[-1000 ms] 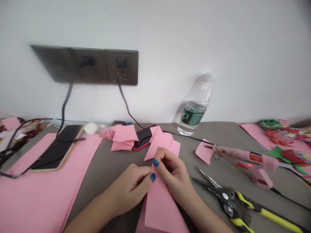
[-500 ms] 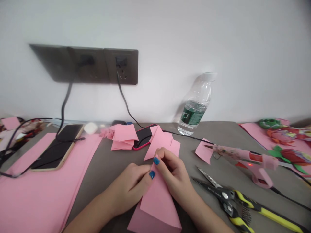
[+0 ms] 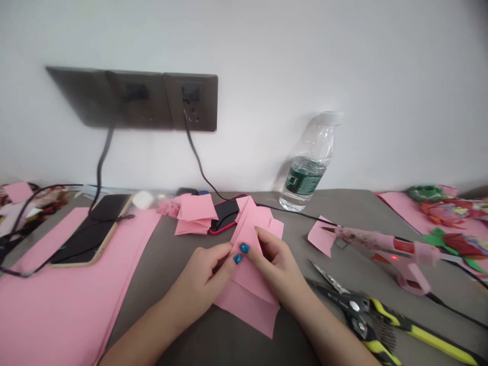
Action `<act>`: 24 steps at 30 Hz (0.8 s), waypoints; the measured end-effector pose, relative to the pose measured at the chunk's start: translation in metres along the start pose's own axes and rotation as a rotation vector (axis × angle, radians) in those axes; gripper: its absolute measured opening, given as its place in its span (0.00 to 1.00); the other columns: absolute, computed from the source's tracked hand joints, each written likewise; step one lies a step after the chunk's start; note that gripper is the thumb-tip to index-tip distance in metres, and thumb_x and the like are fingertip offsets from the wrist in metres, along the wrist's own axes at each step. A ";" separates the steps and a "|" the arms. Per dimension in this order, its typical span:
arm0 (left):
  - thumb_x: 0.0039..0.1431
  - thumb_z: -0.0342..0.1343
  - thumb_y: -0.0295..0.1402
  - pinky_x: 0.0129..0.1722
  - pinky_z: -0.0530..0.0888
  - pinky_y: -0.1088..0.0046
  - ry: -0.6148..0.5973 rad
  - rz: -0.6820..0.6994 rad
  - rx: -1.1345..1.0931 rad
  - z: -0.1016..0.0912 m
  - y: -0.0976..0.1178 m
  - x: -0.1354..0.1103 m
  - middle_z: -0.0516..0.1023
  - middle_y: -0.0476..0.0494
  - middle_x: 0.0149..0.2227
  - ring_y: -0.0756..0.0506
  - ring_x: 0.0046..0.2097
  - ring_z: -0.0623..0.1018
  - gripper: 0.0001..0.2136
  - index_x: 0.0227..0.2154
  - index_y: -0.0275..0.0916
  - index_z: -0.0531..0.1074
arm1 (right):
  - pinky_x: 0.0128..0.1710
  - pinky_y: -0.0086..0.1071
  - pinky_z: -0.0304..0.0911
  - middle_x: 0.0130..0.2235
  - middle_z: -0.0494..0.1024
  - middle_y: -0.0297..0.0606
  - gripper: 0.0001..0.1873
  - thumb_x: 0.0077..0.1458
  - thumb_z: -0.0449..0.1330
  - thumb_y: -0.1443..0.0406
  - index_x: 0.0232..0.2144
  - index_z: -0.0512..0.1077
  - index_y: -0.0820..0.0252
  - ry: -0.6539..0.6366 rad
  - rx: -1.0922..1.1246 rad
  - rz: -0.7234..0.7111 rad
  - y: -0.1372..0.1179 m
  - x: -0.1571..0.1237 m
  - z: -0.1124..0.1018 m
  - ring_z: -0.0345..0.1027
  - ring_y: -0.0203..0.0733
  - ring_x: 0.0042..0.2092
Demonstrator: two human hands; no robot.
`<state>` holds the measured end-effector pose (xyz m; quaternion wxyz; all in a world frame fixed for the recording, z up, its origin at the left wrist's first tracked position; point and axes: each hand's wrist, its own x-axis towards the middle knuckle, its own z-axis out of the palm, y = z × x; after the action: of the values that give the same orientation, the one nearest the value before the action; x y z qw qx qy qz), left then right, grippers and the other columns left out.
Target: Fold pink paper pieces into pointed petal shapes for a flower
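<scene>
Between my two hands is a folded piece of pink paper [image 3: 253, 287], narrow at its far end and wider toward me. My left hand [image 3: 213, 272] pinches its left edge, thumb on top. From the right, my right hand [image 3: 276, 262] grips it with the thumb pressed on the upper face; the fingers behind are partly hidden. Both thumbs nearly meet on the paper. Just beyond lie loose pink paper pieces [image 3: 272, 223], partly covered by the held sheet. To the right of my right hand, yellow-and-black handled shears [image 3: 354, 305] lie with their blades apart.
A pink glue gun [image 3: 404, 249] with a lit red light rests at right beside a small paper scrap [image 3: 321, 236]. A water bottle [image 3: 305, 173] leans on the wall. At left, a phone [image 3: 93, 231] lies on large pink sheets [image 3: 76, 305]. Stacked pink squares [image 3: 196, 211] sit behind; cords cross the table.
The folded paper has moved up and away from me, its far end now showing beyond my fingertips. My hands have shifted their grip lower on it, thumbs still close together.
</scene>
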<state>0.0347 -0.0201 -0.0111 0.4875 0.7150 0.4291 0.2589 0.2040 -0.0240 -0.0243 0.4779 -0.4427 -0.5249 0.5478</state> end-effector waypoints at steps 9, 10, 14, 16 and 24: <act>0.66 0.50 0.39 0.25 0.53 0.73 -0.030 -0.019 0.036 0.000 -0.001 0.000 0.54 0.56 0.23 0.52 0.26 0.58 0.16 0.24 0.38 0.62 | 0.28 0.29 0.57 0.25 0.66 0.31 0.19 0.55 0.64 0.51 0.25 0.67 0.58 0.167 0.008 -0.042 0.003 0.001 0.001 0.58 0.37 0.28; 0.66 0.51 0.40 0.25 0.53 0.73 -0.031 -0.026 0.048 0.000 -0.001 0.000 0.55 0.56 0.23 0.52 0.26 0.58 0.15 0.25 0.38 0.63 | 0.28 0.29 0.57 0.26 0.66 0.31 0.19 0.55 0.64 0.50 0.26 0.67 0.58 0.177 0.009 -0.042 0.003 0.001 0.001 0.58 0.38 0.29; 0.65 0.52 0.41 0.25 0.52 0.73 -0.018 -0.027 0.075 0.000 0.000 0.001 0.56 0.56 0.23 0.52 0.26 0.58 0.15 0.25 0.39 0.63 | 0.29 0.30 0.59 0.27 0.67 0.33 0.19 0.54 0.64 0.49 0.27 0.68 0.58 0.199 0.019 -0.054 0.002 0.001 0.002 0.59 0.39 0.30; 0.66 0.50 0.40 0.25 0.52 0.73 -0.014 -0.019 0.080 0.000 0.000 0.001 0.55 0.56 0.22 0.51 0.25 0.58 0.16 0.24 0.39 0.60 | 0.29 0.30 0.59 0.27 0.67 0.33 0.19 0.55 0.64 0.49 0.27 0.68 0.57 0.198 0.022 -0.056 0.001 0.001 0.002 0.59 0.39 0.30; 0.71 0.42 0.40 0.25 0.52 0.72 0.015 0.015 0.052 0.002 -0.002 -0.002 0.53 0.56 0.21 0.51 0.24 0.57 0.20 0.22 0.40 0.55 | 0.29 0.30 0.59 0.27 0.66 0.32 0.20 0.54 0.64 0.48 0.26 0.66 0.57 0.183 0.017 -0.046 0.001 0.000 0.002 0.60 0.39 0.29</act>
<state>0.0348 -0.0222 -0.0134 0.4635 0.7286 0.4340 0.2568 0.2022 -0.0242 -0.0257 0.5400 -0.4749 -0.4843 0.4983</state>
